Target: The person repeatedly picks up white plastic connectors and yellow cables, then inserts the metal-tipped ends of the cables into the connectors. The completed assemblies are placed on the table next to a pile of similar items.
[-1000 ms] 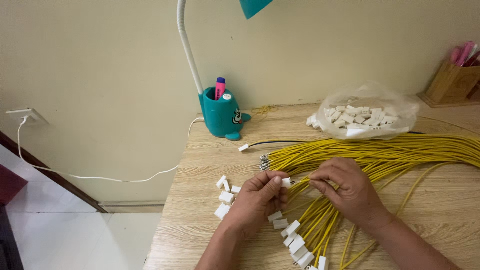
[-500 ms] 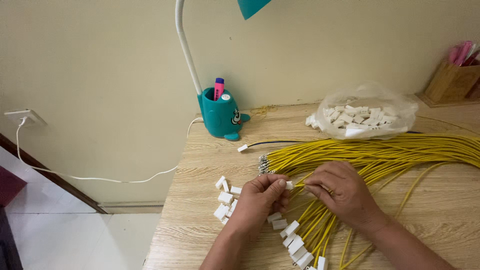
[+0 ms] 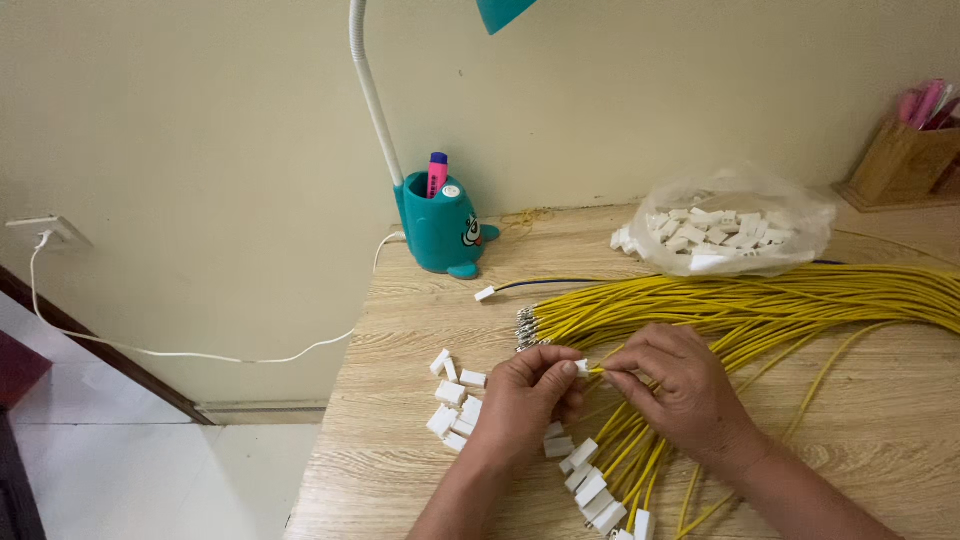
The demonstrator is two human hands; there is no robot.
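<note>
Low at centre frame, the left hand [image 3: 525,400] pinches a small white connector [image 3: 581,367] while the right hand [image 3: 680,385] grips a thin yellow wire [image 3: 600,371] just behind its tip — both closed. That wire looks light and limp, best held near the end; its short held stretch runs left–right, tip pointing left into the connector. More yellow wires [image 3: 760,300] fan across the wooden table [image 3: 400,470].

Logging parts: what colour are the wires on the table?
Yellow wires, with white connectors on the finished ends; head view.
</note>
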